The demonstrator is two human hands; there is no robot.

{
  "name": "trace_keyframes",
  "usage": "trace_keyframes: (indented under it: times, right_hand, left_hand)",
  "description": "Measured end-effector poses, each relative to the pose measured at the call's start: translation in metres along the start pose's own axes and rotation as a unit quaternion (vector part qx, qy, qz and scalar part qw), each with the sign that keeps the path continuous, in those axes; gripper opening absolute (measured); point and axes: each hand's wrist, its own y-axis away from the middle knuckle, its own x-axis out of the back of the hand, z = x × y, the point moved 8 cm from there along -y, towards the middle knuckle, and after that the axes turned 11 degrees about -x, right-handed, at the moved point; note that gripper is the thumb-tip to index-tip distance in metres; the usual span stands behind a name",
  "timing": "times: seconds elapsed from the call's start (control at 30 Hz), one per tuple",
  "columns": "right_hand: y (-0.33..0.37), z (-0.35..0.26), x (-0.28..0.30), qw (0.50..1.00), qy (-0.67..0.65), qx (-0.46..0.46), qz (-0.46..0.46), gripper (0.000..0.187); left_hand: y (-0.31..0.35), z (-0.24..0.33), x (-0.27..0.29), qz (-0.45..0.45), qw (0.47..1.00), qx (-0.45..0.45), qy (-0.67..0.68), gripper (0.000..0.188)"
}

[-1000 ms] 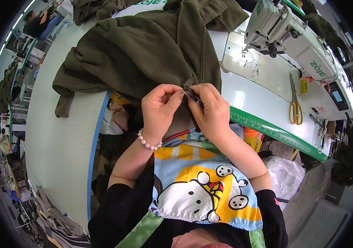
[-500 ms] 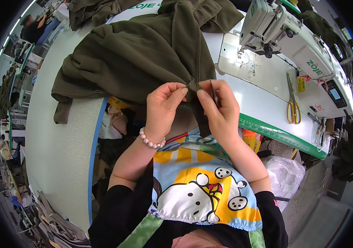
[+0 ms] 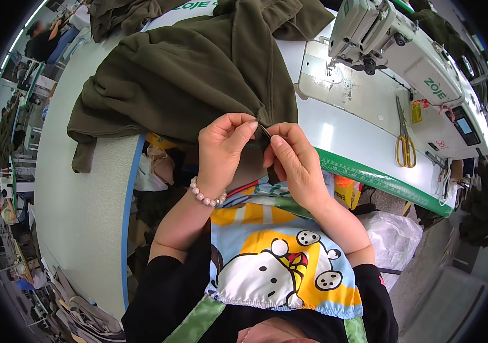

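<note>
A dark olive sweatshirt-like garment [image 3: 181, 74] lies bunched over the table edge in front of me. My left hand [image 3: 224, 143], with a pearl bracelet at the wrist, is closed in a pinch on the garment's near edge. Close beside it, my right hand [image 3: 290, 157] is closed around a slim dark pointed tool [image 3: 265, 131], which looks like tweezers. The tool's tip meets the cloth by my left fingertips; its other end is hidden in the right hand.
A white sewing machine [image 3: 409, 63] stands at the right. Yellow-handled scissors [image 3: 405, 150] lie on its table, which has a green ruler edge [image 3: 381, 180]. A pale table [image 3: 84, 223] spreads left. Below are a clear plastic bag [image 3: 389, 237] and more cloth. Other people sit far left.
My right hand has turned and moved slightly down and left, bringing the dark tool's tip to the cloth. My left hand keeps its pinch, shifted a little left; the garment has shifted slightly.
</note>
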Motion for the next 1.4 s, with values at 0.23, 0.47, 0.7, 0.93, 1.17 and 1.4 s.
trace_keyframes:
  times: [0.23,0.47,0.7,0.93,1.17,1.4]
  right_hand:
    - [0.002,-0.008,0.018,0.979,0.089,0.146,0.111,0.023]
    - [0.004,-0.017,0.030,0.915,0.281,0.214,0.194,0.014]
    - [-0.020,0.000,0.041,0.990,0.107,0.051,0.072,0.010]
    - [-0.034,0.009,0.040,0.998,0.044,-0.047,0.019,0.010]
    - [-0.046,0.009,0.047,1.000,0.022,-0.020,0.007,0.021]
    - [-0.050,0.009,0.048,0.999,0.004,-0.030,-0.018,0.026]
  left_hand:
    - [-0.006,0.003,0.008,-0.004,0.999,-0.052,-0.008,0.007]
    - [-0.015,0.027,-0.003,-0.103,0.952,-0.243,-0.156,0.004]
    - [-0.018,0.016,0.002,-0.112,0.962,-0.166,-0.184,0.007]
    - [-0.015,0.005,0.011,-0.056,0.987,-0.069,-0.138,0.011]
    - [-0.017,-0.004,0.016,-0.013,0.993,-0.051,-0.102,0.010]
    - [-0.018,-0.008,0.020,0.018,0.997,-0.028,-0.069,0.010]
